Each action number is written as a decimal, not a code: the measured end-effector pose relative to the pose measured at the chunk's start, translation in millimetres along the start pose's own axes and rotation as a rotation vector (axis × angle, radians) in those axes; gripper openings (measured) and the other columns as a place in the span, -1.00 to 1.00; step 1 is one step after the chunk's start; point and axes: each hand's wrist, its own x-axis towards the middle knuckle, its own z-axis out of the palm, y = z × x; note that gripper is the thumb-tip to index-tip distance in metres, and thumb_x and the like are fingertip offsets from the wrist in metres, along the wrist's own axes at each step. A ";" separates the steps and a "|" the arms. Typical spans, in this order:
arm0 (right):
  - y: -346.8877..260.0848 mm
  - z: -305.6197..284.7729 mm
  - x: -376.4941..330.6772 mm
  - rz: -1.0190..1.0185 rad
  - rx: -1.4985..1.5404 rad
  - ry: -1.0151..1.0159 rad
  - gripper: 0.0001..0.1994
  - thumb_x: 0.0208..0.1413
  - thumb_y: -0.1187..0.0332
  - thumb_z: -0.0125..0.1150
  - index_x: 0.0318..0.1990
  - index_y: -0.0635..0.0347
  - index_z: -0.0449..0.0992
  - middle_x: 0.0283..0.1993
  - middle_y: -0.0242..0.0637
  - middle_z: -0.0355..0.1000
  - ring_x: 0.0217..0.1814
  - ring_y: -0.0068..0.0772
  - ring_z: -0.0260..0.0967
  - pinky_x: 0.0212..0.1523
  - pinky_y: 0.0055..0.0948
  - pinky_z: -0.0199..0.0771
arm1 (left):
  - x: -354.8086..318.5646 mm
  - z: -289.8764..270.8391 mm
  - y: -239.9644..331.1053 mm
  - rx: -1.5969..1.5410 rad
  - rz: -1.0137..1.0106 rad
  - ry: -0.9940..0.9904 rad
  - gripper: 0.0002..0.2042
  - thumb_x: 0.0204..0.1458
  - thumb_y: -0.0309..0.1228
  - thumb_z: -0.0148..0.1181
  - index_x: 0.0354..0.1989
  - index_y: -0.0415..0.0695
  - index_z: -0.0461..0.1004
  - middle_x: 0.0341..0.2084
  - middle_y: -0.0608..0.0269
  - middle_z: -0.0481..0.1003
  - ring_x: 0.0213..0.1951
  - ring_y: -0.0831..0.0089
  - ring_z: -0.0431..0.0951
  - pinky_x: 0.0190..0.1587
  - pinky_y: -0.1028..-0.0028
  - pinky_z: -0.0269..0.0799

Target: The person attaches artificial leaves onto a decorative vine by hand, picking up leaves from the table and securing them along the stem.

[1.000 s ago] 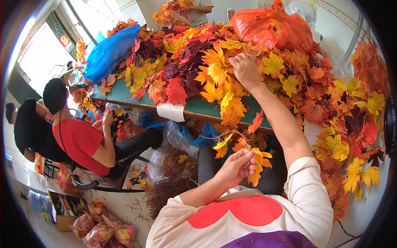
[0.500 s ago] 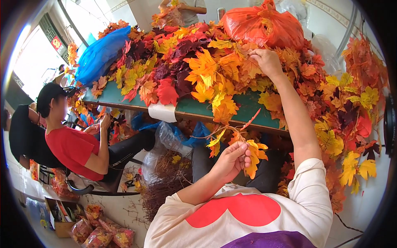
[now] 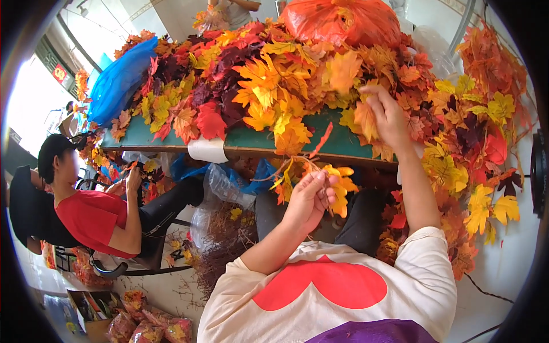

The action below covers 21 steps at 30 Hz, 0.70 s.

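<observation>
My left hand (image 3: 310, 200) is closed in a pinch on the thin brown stem of an artificial maple branch, held above my lap. Yellow-orange leaves (image 3: 341, 194) and a narrow red leaf (image 3: 323, 140) stick out around its fingers. Over the table's near edge, my right hand (image 3: 390, 120) has its fingers curled together at an orange artificial maple leaf (image 3: 365, 121) that hangs beside them. Just beyond its fingertips, another orange leaf (image 3: 343, 72) is smeared by motion; whether it hangs from the same grip, I cannot tell.
Piled maple leaves (image 3: 220, 68) cover much of the green table (image 3: 240, 140). A red plastic bag (image 3: 343, 23) and a blue bag (image 3: 123, 80) rest on it. At left sits a co-worker in red (image 3: 94, 220). Brown twigs (image 3: 226, 257) stand by my legs; filled clear bags (image 3: 146, 331) lie on the floor.
My right hand has drawn back from the leaf pile toward me, with an orange leaf now at its fingers. My left hand keeps its pinch on the branch. The whole view has shifted slightly.
</observation>
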 end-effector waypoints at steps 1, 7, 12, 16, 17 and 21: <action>-11.8 -4.7 -18.0 0.117 -0.054 -0.079 -0.84 0.09 0.46 0.02 -0.16 0.12 0.41 -0.50 -0.28 0.37 -0.57 -0.56 0.19 -0.47 -0.57 0.24 | 3.0 1.3 -1.2 0.006 0.023 0.007 -0.87 0.15 -0.36 -0.08 -0.29 -0.15 0.31 -0.38 0.25 0.47 -0.52 0.62 0.46 -0.43 0.61 0.44; -34.9 7.3 -100.6 0.144 0.095 -0.223 -0.75 -0.09 0.43 0.25 -0.21 0.17 0.40 -0.45 -0.30 0.42 -0.52 -0.51 0.34 -0.46 -0.53 0.31 | 13.0 12.0 -14.0 0.007 0.071 0.093 -0.85 0.13 -0.35 -0.04 -0.28 -0.18 0.32 -0.38 0.21 0.48 -0.51 0.56 0.47 -0.39 0.56 0.47; -32.8 11.8 -108.4 -0.196 -0.138 -0.128 -0.70 -0.30 0.47 0.30 -0.29 0.08 0.45 -0.21 -0.34 0.42 -0.13 -0.27 0.31 -0.12 -0.37 0.29 | 16.2 -1.8 -27.9 0.051 0.061 0.026 -0.86 0.12 -0.36 -0.02 -0.31 -0.19 0.32 -0.46 0.24 0.46 -0.50 0.54 0.48 -0.40 0.54 0.47; -36.0 10.5 -101.7 -0.491 -0.290 -0.223 -0.73 -0.24 0.40 0.25 -0.27 0.03 0.50 0.03 -0.31 0.29 0.00 -0.25 0.23 -0.01 -0.34 0.23 | 14.0 -2.4 -28.3 0.095 0.058 0.041 -0.87 0.12 -0.38 -0.01 -0.33 -0.18 0.32 -0.50 0.26 0.45 -0.49 0.54 0.49 -0.39 0.54 0.47; -37.7 10.3 -101.1 -0.490 -0.285 -0.224 -0.73 -0.24 0.40 0.25 -0.27 0.03 0.50 0.03 -0.31 0.29 0.00 -0.25 0.23 -0.01 -0.34 0.23 | 13.0 -3.7 -27.8 0.110 0.061 0.045 -0.88 0.12 -0.39 -0.01 -0.33 -0.17 0.32 -0.49 0.26 0.45 -0.49 0.54 0.49 -0.39 0.54 0.47; -35.3 9.6 -103.1 -0.460 -0.305 -0.251 -0.74 -0.23 0.43 0.25 -0.27 0.03 0.52 0.03 -0.29 0.30 0.06 -0.24 0.20 0.06 -0.28 0.16 | 10.1 -4.1 -24.0 0.118 0.027 0.031 -0.90 0.11 -0.40 -0.01 -0.33 -0.16 0.33 -0.49 0.28 0.46 -0.49 0.56 0.49 -0.38 0.55 0.46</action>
